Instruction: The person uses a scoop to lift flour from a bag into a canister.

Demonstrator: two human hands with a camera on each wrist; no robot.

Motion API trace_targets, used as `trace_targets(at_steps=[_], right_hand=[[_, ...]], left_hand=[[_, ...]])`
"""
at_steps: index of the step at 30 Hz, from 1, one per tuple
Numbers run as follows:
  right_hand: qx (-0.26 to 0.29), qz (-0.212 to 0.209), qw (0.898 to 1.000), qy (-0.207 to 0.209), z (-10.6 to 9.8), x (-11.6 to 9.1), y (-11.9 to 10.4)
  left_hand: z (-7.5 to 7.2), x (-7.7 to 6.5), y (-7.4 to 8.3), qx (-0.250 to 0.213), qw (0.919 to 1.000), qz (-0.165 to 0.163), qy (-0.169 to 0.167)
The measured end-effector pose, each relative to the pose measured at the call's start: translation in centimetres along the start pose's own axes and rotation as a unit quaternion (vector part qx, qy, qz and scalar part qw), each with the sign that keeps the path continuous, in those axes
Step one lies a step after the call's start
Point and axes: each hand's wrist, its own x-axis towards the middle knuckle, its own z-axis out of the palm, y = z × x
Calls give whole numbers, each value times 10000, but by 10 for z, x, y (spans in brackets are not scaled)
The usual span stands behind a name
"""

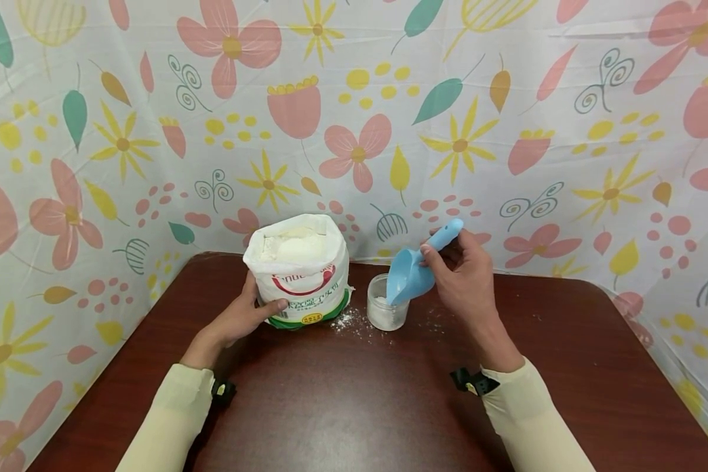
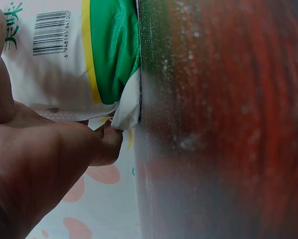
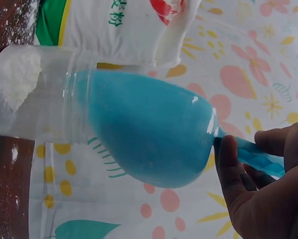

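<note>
In the head view, a white bag of flour [image 1: 313, 288] with a green base stands with its top open and flour [image 1: 297, 246] inside. My left hand [image 1: 242, 318] grips its left side, thumb on the front and other fingers behind. My right hand [image 1: 467, 282] holds a light blue scoop [image 1: 410, 275] by its handle, tilted down to the left. The scoop's lip reaches into the mouth of a small clear jar [image 1: 386, 318]. White flour lies at the bottom of the jar [image 3: 19, 79] in the right wrist view.
Spilled flour [image 1: 349, 320] is scattered on the dark wooden table [image 1: 342, 406] between bag and jar, with fainter specks right of the jar. A flower-patterned cloth [image 1: 354, 78] hangs close behind the table and along its sides.
</note>
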Motion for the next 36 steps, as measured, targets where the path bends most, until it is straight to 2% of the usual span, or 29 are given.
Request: trace_targets(at_steps=[8,15,24,31,36], right_hand=[[253,4,9996,87,-1,-1,-1],[-75,202,9998,-59,0,-2,1],[154,156,9997,68,-1,-1,-1],[-180,252,9995,-50,-1,-1,0],[-140,283,9995,-10,-1,-2,0]], left_hand=[[0,1,-1,30,10000,-75,4],[0,-1,-2,15,10000,-86,19],[0,0,1,-50,10000,-41,8],[0,0,1,-44,10000,-33,-10],[0,1,0,-27,10000,-25,-17]])
